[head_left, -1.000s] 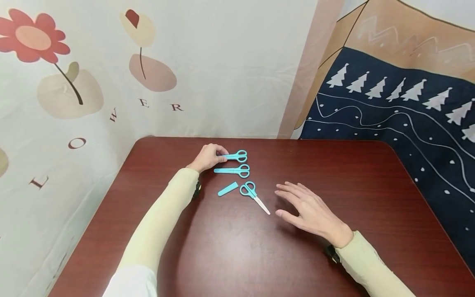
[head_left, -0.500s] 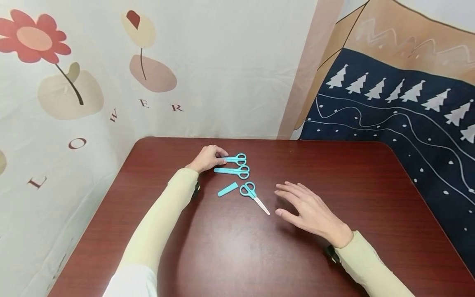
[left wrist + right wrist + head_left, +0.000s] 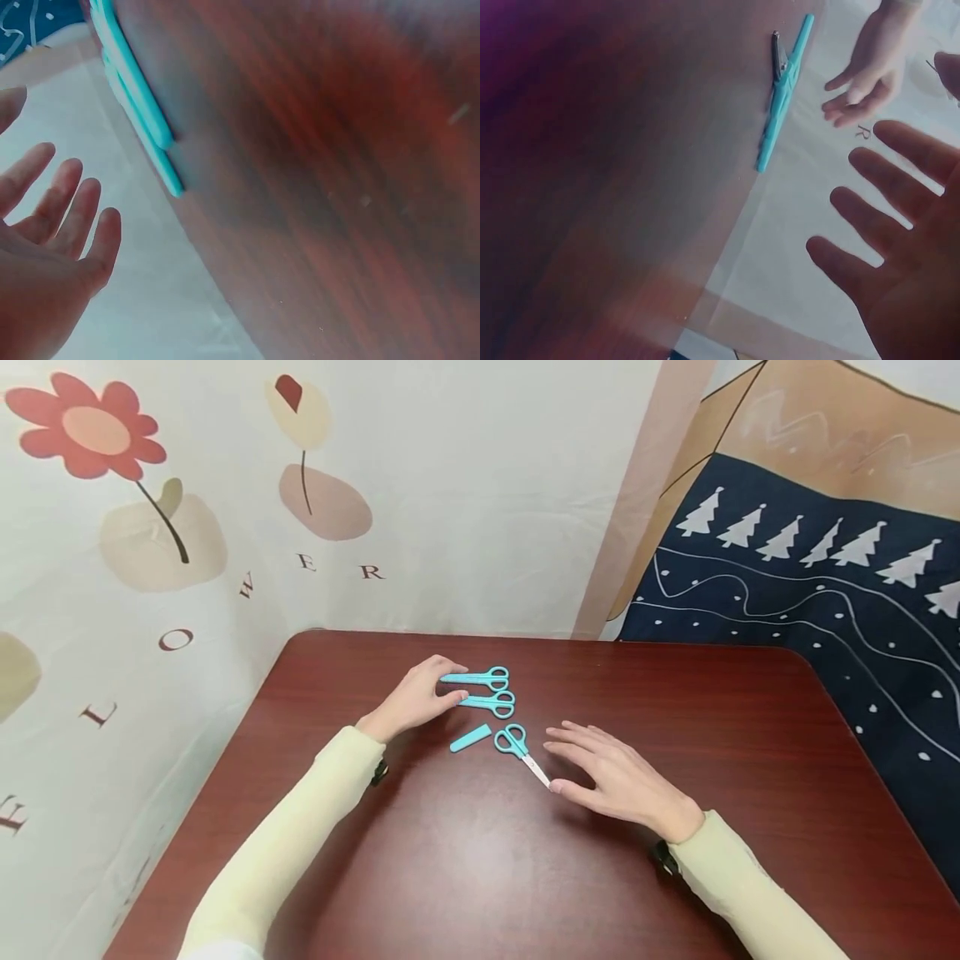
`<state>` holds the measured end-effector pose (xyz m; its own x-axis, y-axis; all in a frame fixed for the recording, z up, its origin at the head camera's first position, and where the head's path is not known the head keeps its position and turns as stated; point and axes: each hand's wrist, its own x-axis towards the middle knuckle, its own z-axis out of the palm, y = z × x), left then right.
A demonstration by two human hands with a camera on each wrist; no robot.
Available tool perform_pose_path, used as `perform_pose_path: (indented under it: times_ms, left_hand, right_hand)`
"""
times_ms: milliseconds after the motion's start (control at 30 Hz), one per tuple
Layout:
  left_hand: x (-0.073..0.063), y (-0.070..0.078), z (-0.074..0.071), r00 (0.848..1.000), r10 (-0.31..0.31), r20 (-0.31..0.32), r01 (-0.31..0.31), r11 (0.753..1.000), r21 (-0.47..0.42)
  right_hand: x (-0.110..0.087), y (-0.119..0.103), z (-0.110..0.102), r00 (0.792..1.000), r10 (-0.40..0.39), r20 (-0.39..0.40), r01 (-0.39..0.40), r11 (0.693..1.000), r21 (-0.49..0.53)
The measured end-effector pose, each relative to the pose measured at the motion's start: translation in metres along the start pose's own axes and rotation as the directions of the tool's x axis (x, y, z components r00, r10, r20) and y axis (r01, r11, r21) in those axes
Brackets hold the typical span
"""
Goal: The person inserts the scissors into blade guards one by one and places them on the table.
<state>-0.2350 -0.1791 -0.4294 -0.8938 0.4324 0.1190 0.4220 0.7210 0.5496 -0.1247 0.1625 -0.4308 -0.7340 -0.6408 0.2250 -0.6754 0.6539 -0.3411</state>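
Two pairs of turquoise scissors in covers lie side by side on the table, the far pair [image 3: 472,678] and the near pair [image 3: 491,702], handles pointing right. My left hand [image 3: 415,697] hovers at their covered tips; its thumb overlaps the near pair in the head view. In the left wrist view its relaxed, spread fingers [image 3: 106,232] hold nothing. Closer to me rest a loose turquoise blade cover [image 3: 470,738] and uncovered scissors [image 3: 519,748], blades angled toward the lower right. Beside those blade tips, my right hand [image 3: 618,777] is held with fingers spread, gripping nothing.
The dark red-brown wooden table [image 3: 450,860] has rounded far corners. Behind it hangs a pale curtain [image 3: 480,510] printed with flowers and letters, and a navy cloth [image 3: 780,577] with white trees at the right.
My left hand drew the far scissors toward the near pair, then let go and moved slightly toward me. The head view has shifted a little; the right hand keeps its pose.
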Motion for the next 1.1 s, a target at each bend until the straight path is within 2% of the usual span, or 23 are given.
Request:
perform_pose_path:
  times_ms: [267, 500, 667, 767, 1100]
  left_hand:
    - [-0.036, 0.022, 0.001, 0.997, 0.072, 0.036, -0.072, 0.997, -0.009]
    - [-0.054, 0.028, 0.007, 0.993, 0.097, 0.067, -0.097, 0.995, 0.007]
    - [-0.061, 0.029, 0.012, 0.993, 0.083, 0.088, -0.086, 0.996, 0.023]
    - [-0.062, 0.028, 0.015, 0.993, 0.076, 0.092, -0.079, 0.996, 0.030]
    - [-0.064, 0.025, 0.018, 0.992, 0.104, 0.071, -0.107, 0.994, 0.032]
  right_hand:
    - [0.026, 0.002, 0.005, 0.988, -0.077, 0.136, 0.072, 0.997, 0.041]
    - [0.047, 0.003, 0.015, 0.968, -0.091, 0.236, 0.082, 0.995, 0.051]
    - [0.057, 0.005, 0.023, 0.947, -0.082, 0.311, 0.070, 0.996, 0.048]
    - [0.057, 0.007, 0.026, 0.941, -0.075, 0.331, 0.062, 0.997, 0.049]
    - [0.039, 0.010, 0.015, 0.951, -0.007, 0.310, 0.019, 0.999, -0.036]
